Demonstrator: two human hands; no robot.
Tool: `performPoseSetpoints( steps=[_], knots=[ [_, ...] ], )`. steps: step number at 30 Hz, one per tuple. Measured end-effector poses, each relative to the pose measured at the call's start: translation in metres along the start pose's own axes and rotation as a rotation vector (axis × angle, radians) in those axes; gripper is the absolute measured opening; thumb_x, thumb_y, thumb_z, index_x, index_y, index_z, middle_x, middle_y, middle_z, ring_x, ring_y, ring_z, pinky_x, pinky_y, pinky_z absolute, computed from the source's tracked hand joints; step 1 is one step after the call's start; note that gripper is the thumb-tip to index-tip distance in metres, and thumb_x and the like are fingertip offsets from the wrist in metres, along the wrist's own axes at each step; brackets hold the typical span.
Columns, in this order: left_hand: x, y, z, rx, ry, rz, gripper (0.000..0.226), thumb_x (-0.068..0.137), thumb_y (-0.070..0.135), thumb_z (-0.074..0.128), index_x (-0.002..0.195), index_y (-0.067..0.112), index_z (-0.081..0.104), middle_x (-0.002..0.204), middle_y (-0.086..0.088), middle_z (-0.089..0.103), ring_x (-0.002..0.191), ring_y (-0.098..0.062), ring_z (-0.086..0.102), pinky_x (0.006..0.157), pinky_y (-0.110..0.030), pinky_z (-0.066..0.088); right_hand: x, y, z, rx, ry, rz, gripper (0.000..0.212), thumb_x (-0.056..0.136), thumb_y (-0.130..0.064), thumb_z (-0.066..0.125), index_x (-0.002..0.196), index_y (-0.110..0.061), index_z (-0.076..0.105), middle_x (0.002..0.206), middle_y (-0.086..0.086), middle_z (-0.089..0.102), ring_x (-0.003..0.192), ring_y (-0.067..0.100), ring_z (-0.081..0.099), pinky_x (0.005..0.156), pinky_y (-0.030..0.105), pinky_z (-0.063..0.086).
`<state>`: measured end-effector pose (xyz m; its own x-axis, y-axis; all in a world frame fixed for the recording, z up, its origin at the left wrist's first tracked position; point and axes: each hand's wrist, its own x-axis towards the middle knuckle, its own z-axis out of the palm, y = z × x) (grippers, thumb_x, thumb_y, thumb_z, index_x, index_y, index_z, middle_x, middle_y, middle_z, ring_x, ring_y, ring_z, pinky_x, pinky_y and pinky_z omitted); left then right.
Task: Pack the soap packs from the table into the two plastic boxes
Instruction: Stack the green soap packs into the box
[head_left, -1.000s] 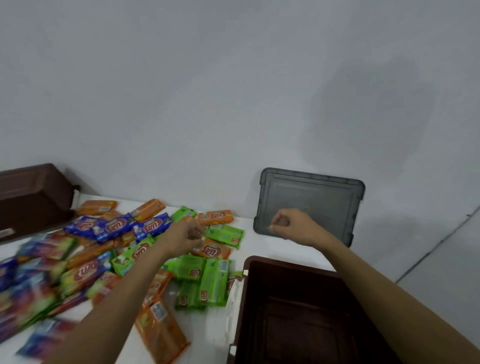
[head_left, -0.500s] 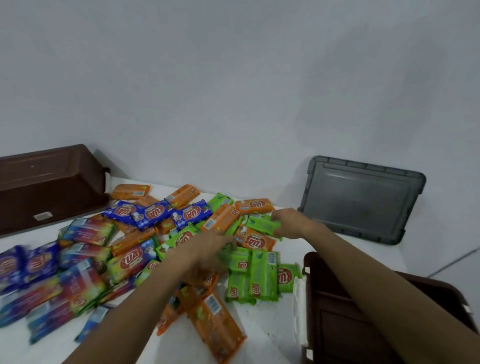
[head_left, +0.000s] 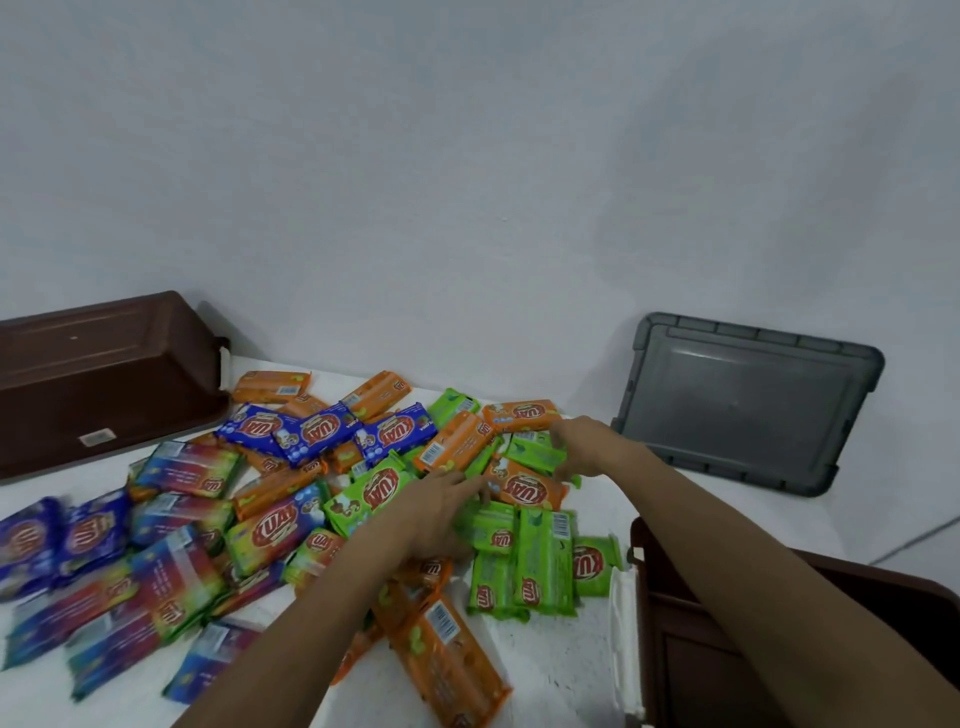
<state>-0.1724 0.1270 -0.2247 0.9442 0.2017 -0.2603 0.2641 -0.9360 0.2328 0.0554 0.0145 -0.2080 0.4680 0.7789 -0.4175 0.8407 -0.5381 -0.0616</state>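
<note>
Several soap packs in orange, green, blue and rainbow wrappers lie heaped on the white table (head_left: 545, 670). My left hand (head_left: 441, 506) lies flat on the pile, its straight fingers reaching an orange pack (head_left: 524, 491). Just behind that, my right hand (head_left: 587, 447) curls fingers and thumb round the end of a green pack (head_left: 535, 452). One brown plastic box (head_left: 670, 623) stands open at the lower right, under my right forearm, and no packs show inside it. A second brown box (head_left: 104, 374) lies upside down at the far left.
A grey lid (head_left: 748, 400) leans against the white wall behind the right box. A white latch (head_left: 621, 639) sticks up on that box's left side. Three green packs (head_left: 524, 561) lie side by side just left of it.
The view swung left and down, bringing more of the pile into sight. Both hands dropped from above the table onto the packs; the right hand moved from near the lid to the green pack.
</note>
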Motion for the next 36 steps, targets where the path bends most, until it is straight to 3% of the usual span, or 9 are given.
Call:
performPoseSetpoints(
  steps=[8,12,17,22,24,26,29,31,36],
  knots=[
    [-0.002,-0.003,0.001,-0.044,0.016,-0.032,0.076,0.075,0.056,0.071,0.141,0.036,0.038,0.137,0.004,0.048,0.124,-0.018,0.045,0.099,-0.036,0.044,-0.004,0.0,-0.001,-0.046,0.054,-0.101,0.085,0.076,-0.044,0.075,0.141,-0.014,0.028,0.124,0.013,0.057,0.105,0.031,0.058,0.08,0.038,0.051],
    [-0.005,-0.002,-0.003,-0.157,0.043,-0.079,0.073,0.078,0.053,0.072,0.141,0.038,0.04,0.139,0.005,0.048,0.124,-0.016,0.044,0.101,-0.035,0.041,-0.012,0.005,-0.01,0.079,0.096,-0.098,0.077,0.07,-0.052,0.065,0.135,-0.023,0.034,0.114,0.011,0.062,0.09,0.03,0.059,0.078,0.04,0.054],
    [-0.007,-0.003,-0.009,-0.52,0.105,-0.085,0.062,0.075,0.054,0.074,0.131,0.047,0.049,0.142,0.013,0.047,0.126,-0.012,0.047,0.101,-0.031,0.042,-0.043,0.019,-0.03,0.534,0.126,-0.058,0.027,0.087,-0.043,0.062,0.099,-0.02,0.064,0.092,-0.005,0.059,0.074,0.011,0.054,0.062,0.024,0.043],
    [-0.014,0.003,-0.022,-0.848,0.187,-0.113,0.053,0.075,0.059,0.071,0.124,0.045,0.058,0.128,0.011,0.053,0.117,-0.012,0.052,0.089,-0.025,0.042,-0.071,0.042,-0.04,0.975,0.098,-0.052,0.031,0.1,-0.028,0.052,0.076,-0.01,0.063,0.077,0.004,0.063,0.071,0.017,0.059,0.069,0.033,0.054],
    [-0.014,0.008,-0.029,-0.97,0.207,-0.115,0.054,0.066,0.074,0.067,0.115,0.053,0.06,0.126,0.008,0.058,0.117,-0.013,0.055,0.089,-0.026,0.045,-0.084,0.054,-0.041,1.17,0.084,-0.069,0.027,0.099,-0.026,0.056,0.084,-0.005,0.064,0.085,0.01,0.066,0.084,0.023,0.064,0.083,0.042,0.057],
    [-0.011,0.014,-0.036,-1.069,0.228,-0.138,0.04,0.081,0.059,0.064,0.12,0.049,0.058,0.138,0.009,0.049,0.128,-0.015,0.047,0.096,-0.031,0.04,-0.097,0.065,-0.041,1.336,0.105,-0.104,0.024,0.096,-0.026,0.061,0.095,-0.002,0.063,0.101,0.018,0.067,0.099,0.032,0.066,0.093,0.055,0.053],
    [-0.009,0.025,-0.047,-1.184,0.255,-0.195,0.065,0.08,0.065,0.057,0.137,0.035,0.049,0.153,0.006,0.034,0.138,-0.02,0.035,0.105,-0.042,0.038,-0.124,0.072,-0.048,1.574,0.135,-0.104,0.026,0.1,-0.027,0.052,0.112,-0.007,0.063,0.115,0.018,0.067,0.1,0.034,0.069,0.075,0.046,0.06],
    [-0.005,0.034,-0.052,-1.243,0.275,-0.217,0.064,0.085,0.063,0.052,0.141,0.031,0.045,0.153,0.005,0.033,0.134,-0.02,0.038,0.095,-0.039,0.042,-0.143,0.074,-0.05,1.657,0.123,-0.135,0.027,0.101,-0.022,0.048,0.124,-0.013,0.06,0.117,0.019,0.067,0.091,0.037,0.071,0.063,0.04,0.061],
    [-0.004,0.072,-0.07,-1.354,0.23,-0.154,0.036,0.1,0.039,0.043,0.125,0.018,0.058,0.102,0.008,0.072,0.088,-0.012,0.069,0.081,-0.033,0.051,-0.182,0.073,-0.038,1.701,0.117,-0.201,0.033,0.094,0.002,0.043,0.12,-0.007,0.059,0.097,0.021,0.069,0.08,0.038,0.071,0.071,0.047,0.06]
  ],
)
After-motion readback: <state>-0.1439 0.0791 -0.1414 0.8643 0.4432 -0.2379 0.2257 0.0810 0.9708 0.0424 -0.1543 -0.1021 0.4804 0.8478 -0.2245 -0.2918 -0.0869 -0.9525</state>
